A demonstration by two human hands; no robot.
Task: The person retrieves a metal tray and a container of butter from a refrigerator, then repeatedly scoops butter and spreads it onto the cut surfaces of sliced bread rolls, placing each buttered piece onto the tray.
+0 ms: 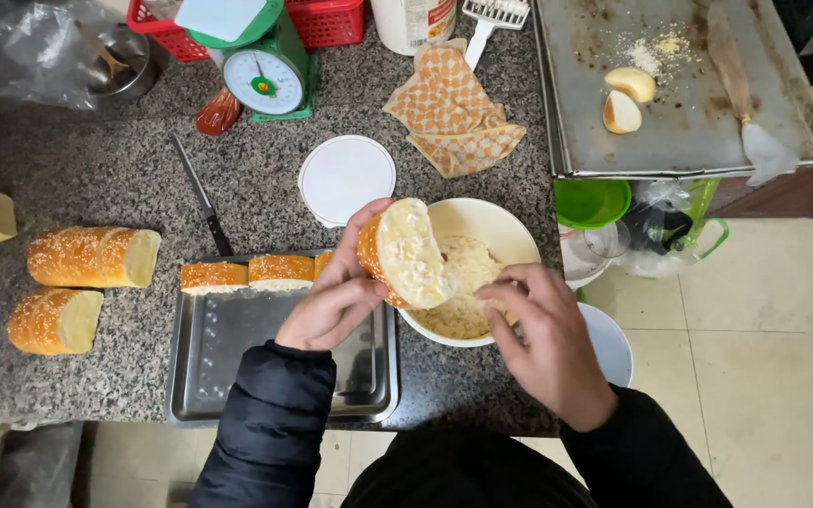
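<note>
Seen from above, a person in black sleeves works at a dark speckled granite bench [96,160]. The left hand [336,296] is clamped around a thick round slice of sesame-crusted bread [405,252], held tilted on edge over a cream-coloured round bowl [510,230] so that its cut face, coated with a pale creamy spread, turns toward the right. The right hand [538,334] hovers just beside the slice over the bowl, its fingers curled together and dipping toward the pale shredded mixture [463,282] inside; whether it grips anything I cannot tell. Under the left wrist lies a rectangular steel tray [237,367], with three bread slices [251,273] lined along its far edge, the last partly hidden by the left hand. To the left on the bench rest two sesame loaf pieces [72,287], and further cut pieces sit at the frame's edge. Beyond the tray lies a black-handled knife [201,196], and beside it a round white plastic lid [346,179] just behind the bowl. Farther back stand a green kitchen scale [267,71], a red plastic basket [331,21] and a folded orange-checked cloth [454,113]. To the right, a large worn metal baking sheet [708,122] carries two pale dough-like pieces [627,99] and a brush [741,94]. Below it a green plastic bowl [592,200] sits above a pale tiled floor [764,329].
</note>
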